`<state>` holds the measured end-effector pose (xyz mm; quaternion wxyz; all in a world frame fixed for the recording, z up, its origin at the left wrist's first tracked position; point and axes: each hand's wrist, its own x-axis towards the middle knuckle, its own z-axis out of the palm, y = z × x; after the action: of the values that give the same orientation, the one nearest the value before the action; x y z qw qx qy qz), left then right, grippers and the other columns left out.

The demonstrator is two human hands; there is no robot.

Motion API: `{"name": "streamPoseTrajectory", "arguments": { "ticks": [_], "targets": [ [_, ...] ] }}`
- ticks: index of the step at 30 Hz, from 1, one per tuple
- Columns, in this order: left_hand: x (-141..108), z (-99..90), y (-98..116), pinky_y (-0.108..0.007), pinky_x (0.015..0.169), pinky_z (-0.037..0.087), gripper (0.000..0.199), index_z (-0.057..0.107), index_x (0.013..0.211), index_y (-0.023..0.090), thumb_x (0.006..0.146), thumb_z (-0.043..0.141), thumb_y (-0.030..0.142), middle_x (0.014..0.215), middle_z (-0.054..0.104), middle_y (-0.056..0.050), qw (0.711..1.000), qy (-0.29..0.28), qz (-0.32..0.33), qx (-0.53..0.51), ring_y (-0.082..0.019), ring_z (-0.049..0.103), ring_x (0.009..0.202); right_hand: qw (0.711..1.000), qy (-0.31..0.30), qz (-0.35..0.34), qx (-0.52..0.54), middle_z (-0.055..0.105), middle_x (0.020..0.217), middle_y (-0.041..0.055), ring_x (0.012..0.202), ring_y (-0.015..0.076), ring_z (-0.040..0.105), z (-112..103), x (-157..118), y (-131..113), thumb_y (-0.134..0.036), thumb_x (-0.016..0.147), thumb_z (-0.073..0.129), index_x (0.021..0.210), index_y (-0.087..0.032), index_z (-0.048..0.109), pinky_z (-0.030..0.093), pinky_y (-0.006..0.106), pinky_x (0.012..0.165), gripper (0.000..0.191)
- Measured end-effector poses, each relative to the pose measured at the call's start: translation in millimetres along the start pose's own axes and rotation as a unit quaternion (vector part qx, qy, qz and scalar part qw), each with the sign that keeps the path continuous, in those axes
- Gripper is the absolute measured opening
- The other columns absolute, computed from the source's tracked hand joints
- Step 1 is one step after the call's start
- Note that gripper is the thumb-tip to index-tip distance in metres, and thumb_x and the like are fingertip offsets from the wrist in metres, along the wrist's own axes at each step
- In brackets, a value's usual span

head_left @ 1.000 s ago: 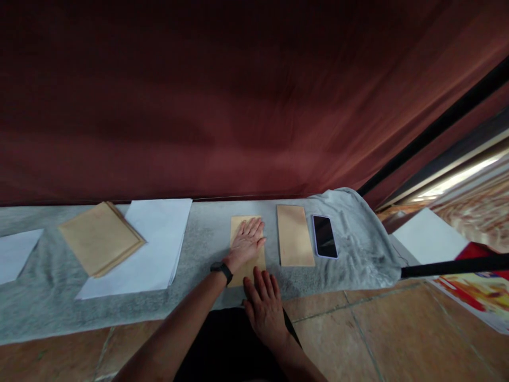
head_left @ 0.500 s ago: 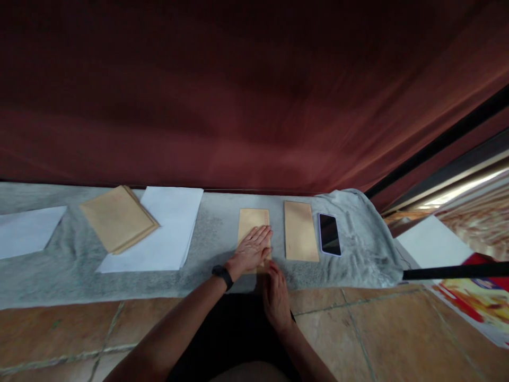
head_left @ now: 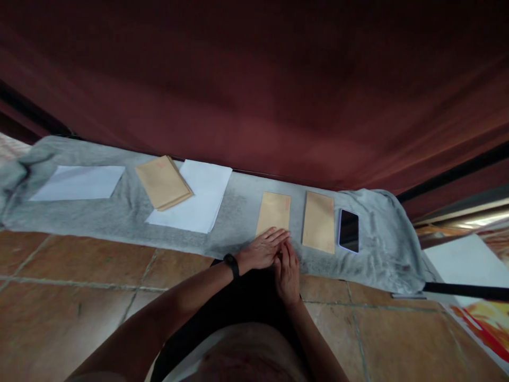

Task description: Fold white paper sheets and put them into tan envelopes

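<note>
A tan envelope (head_left: 274, 209) lies on the grey cloth (head_left: 238, 212) in front of me. My left hand (head_left: 266, 248), with a black band at the wrist, rests flat over its near end, fingers stretched out to the right. My right hand (head_left: 287, 270) is beside it at the envelope's near right corner, its fingers bent; their tips are partly under my left hand, and whether they pinch the paper is hidden. Right of the envelope lie a second tan stack (head_left: 318, 222) and a phone (head_left: 349, 231) with a dark screen.
Further left are a pile of tan envelopes (head_left: 163, 183), overlapping white sheets (head_left: 202, 196), and another white sheet (head_left: 79, 182). A dark red curtain (head_left: 254, 106) hangs behind the cloth. At the right stand a black bar (head_left: 465, 291) and a white panel (head_left: 469, 262).
The view has shifted, showing more of the cloth's left end. My left hand has slid from the envelope's middle to its near end, closer to my right hand.
</note>
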<state>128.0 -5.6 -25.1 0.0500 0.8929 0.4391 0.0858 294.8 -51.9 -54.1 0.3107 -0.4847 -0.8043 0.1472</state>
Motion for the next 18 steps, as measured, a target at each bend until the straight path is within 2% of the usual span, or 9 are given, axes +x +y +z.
{"name": "streamPoseTrajectory", "arguments": {
  "ticks": [3, 8, 18],
  "targets": [
    [-12, -3.0, 7, -0.041, 0.127, 0.016, 0.061, 0.036, 0.156, 0.012, 0.099, 0.046, 0.03, 0.163, 0.037, -0.013, 1.0, -0.002, 0.009, -0.003, -0.023, 0.027, 0.154, 1.0, -0.02, -0.019, -0.009, 0.034, 0.164, 0.0164, 0.15, 0.0274, 0.034, -2, 1, 0, -0.034, 0.109, 0.028, 0.163, -0.019, 0.02, 0.039, 0.054, 0.116, 0.056],
    [-26, -5.2, 15, -0.043, 0.128, 0.015, 0.065, 0.04, 0.154, 0.01, 0.097, 0.051, 0.038, 0.16, 0.043, -0.015, 1.0, -0.004, 0.008, -0.022, -0.026, 0.028, 0.153, 0.998, -0.039, -0.027, -0.03, 0.035, 0.164, 0.0157, 0.15, 0.0266, 0.035, -3, -1, 2, -0.035, 0.11, 0.025, 0.162, -0.018, 0.024, 0.035, 0.053, 0.118, 0.055],
    [-38, -3.7, 20, -0.041, 0.128, 0.015, 0.077, 0.035, 0.153, 0.0, 0.095, 0.054, 0.046, 0.159, 0.041, -0.021, 0.999, -0.013, 0.007, -0.03, -0.028, 0.029, 0.153, 0.993, -0.059, -0.05, -0.09, 0.039, 0.161, 0.0157, 0.15, 0.0248, 0.035, -3, -3, 3, -0.032, 0.11, 0.029, 0.162, -0.016, 0.022, 0.031, 0.05, 0.12, 0.056]
  ]
}}
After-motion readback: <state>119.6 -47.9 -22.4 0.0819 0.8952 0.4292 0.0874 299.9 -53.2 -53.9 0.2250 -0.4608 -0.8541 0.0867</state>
